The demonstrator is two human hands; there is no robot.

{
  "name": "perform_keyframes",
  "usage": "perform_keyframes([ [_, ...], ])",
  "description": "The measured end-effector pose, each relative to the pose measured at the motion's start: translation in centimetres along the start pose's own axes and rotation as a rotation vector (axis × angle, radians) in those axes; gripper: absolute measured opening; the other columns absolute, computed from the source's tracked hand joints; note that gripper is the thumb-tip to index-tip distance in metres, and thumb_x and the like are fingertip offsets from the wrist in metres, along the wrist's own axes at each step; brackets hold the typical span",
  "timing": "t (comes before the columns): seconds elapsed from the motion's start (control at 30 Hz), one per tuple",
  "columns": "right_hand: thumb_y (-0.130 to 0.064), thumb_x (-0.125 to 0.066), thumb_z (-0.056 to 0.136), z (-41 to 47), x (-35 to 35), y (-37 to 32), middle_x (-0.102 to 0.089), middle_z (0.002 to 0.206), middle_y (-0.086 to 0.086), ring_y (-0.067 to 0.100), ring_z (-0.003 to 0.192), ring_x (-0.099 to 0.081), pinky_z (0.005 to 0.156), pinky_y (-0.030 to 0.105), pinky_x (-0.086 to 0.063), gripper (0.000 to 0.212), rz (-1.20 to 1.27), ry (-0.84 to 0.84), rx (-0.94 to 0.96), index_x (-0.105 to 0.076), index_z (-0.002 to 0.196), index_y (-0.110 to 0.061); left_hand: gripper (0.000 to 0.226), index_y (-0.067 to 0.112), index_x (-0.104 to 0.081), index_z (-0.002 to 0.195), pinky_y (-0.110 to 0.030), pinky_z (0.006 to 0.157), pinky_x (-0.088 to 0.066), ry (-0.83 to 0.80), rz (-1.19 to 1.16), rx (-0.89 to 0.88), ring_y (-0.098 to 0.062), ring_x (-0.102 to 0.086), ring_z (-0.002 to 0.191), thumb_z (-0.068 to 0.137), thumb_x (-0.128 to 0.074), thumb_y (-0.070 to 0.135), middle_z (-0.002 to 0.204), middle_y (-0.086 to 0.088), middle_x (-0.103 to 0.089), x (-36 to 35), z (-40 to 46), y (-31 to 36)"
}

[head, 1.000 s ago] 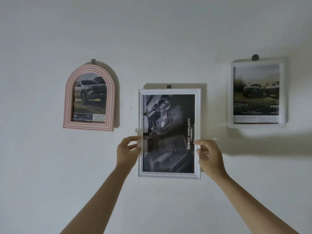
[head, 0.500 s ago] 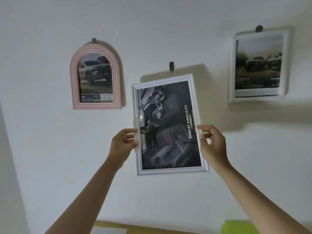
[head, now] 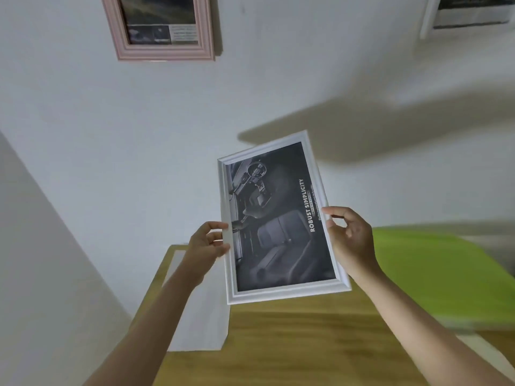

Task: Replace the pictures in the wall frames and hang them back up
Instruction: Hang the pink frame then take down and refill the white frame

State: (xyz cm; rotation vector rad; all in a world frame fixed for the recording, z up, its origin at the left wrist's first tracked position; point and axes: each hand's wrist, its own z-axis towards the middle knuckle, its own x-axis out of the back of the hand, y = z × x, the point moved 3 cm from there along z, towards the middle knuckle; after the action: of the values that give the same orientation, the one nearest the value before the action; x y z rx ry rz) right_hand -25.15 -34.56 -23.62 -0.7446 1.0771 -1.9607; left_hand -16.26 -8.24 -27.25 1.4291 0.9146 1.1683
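White frame (head: 278, 295) with dark car-interior print (head: 281, 232) inside, gripped by left hand (head: 207, 247) and right hand (head: 349, 240).

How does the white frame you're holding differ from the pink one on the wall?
The white frame is off the wall, tilted, gripped by the left hand and right hand; the pink frame hangs flat. White holds a dark interior shot, pink an outdoor scene. Both have moulded borders.
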Motion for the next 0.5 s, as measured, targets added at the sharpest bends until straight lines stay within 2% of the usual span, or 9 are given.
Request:
perform_keyframes([
  [0.03, 0.005, -0.050, 0.090, -1.5, -0.1, 0.3, -0.064, 0.083, -0.005, 0.003, 0.036, -0.039, 0.040, 0.008, -0.029, 0.020, 0.005, -0.006, -0.026, -0.064, 0.098, -0.007, 0.033, 0.014, -0.057, 0.108, -0.022, 0.065, -0.046, -0.014, 0.007, 0.036, -0.020, -0.053, 0.078, 0.083, -0.059, -0.007, 0.091, -0.009, -0.060, 0.0, -0.7, -1.3],
  [0.1, 0.007, -0.052, 0.089, -4.2, -0.2, 1.0, -0.062, 0.072, 0.006, 0.005, 0.037, -0.035, 0.039, 0.009, -0.028, 0.020, 0.015, -0.015, -0.081, -0.064, 0.100, -0.004, 0.034, 0.015, -0.057, 0.106, -0.024, 0.066, -0.046, -0.049, 0.002, 0.097, -0.021, -0.053, 0.078, 0.082, -0.059, -0.009, 0.096, -0.013, -0.059, -0.1, -2.0, -4.0],
  [0.13, 0.008, -0.053, 0.087, -5.4, -0.2, 1.4, -0.064, 0.074, 0.005, 0.006, 0.044, -0.038, 0.043, 0.008, -0.032, 0.023, 0.014, -0.016, -0.093, -0.065, 0.101, -0.005, 0.035, 0.015, -0.057, 0.106, -0.025, 0.066, -0.046, -0.067, 0.002, 0.128, -0.020, -0.053, 0.076, 0.082, -0.058, -0.010, 0.098, -0.014, -0.058, -0.2, -2.6, -5.2],
  [0.23, 0.003, -0.058, 0.082, -8.8, -0.1, 2.0, -0.065, 0.094, -0.019, 0.004, 0.069, -0.052, 0.065, 0.003, -0.041, 0.028, 0.028, -0.052, -0.155, -0.064, 0.104, -0.014, 0.037, 0.013, -0.056, 0.110, -0.025, 0.063, -0.045, -0.112, -0.009, 0.201, -0.017, -0.053, 0.071, 0.083, -0.056, -0.011, 0.094, -0.012, -0.058, -0.6, -4.3, -8.1],
  [0.3, 0.006, -0.058, 0.083, -10.8, -0.2, 2.4, -0.064, 0.097, -0.018, -0.003, 0.085, -0.057, 0.078, 0.006, -0.041, 0.035, 0.100, -0.083, -0.240, -0.063, 0.106, -0.020, 0.037, 0.013, -0.056, 0.111, -0.025, 0.062, -0.045, -0.130, -0.017, 0.235, -0.017, -0.053, 0.071, 0.083, -0.055, -0.011, 0.093, -0.011, -0.058, -0.8, -5.2, -9.6],
  [0.4, 0.013, -0.052, 0.086, -13.0, -0.5, 2.9, -0.064, 0.106, -0.013, -0.005, 0.096, -0.058, 0.083, 0.008, -0.041, 0.046, 0.141, -0.072, -0.325, -0.063, 0.107, -0.026, 0.036, 0.013, -0.056, 0.112, -0.025, 0.065, -0.046, -0.161, -0.006, 0.281, -0.019, -0.055, 0.076, 0.084, -0.056, -0.009, 0.100, -0.013, -0.058, -1.0, -6.1, -11.4],
  [0.5, 0.015, -0.051, 0.085, -13.6, -0.8, 2.3, -0.065, 0.108, -0.012, -0.009, 0.095, -0.059, 0.081, 0.007, -0.042, 0.045, 0.139, -0.029, -0.344, -0.062, 0.111, -0.021, 0.035, 0.014, -0.055, 0.116, -0.025, 0.070, -0.048, -0.188, 0.074, 0.299, -0.025, -0.059, 0.095, 0.084, -0.062, 0.000, 0.114, -0.012, -0.057, -1.8, -6.3, -12.0],
])
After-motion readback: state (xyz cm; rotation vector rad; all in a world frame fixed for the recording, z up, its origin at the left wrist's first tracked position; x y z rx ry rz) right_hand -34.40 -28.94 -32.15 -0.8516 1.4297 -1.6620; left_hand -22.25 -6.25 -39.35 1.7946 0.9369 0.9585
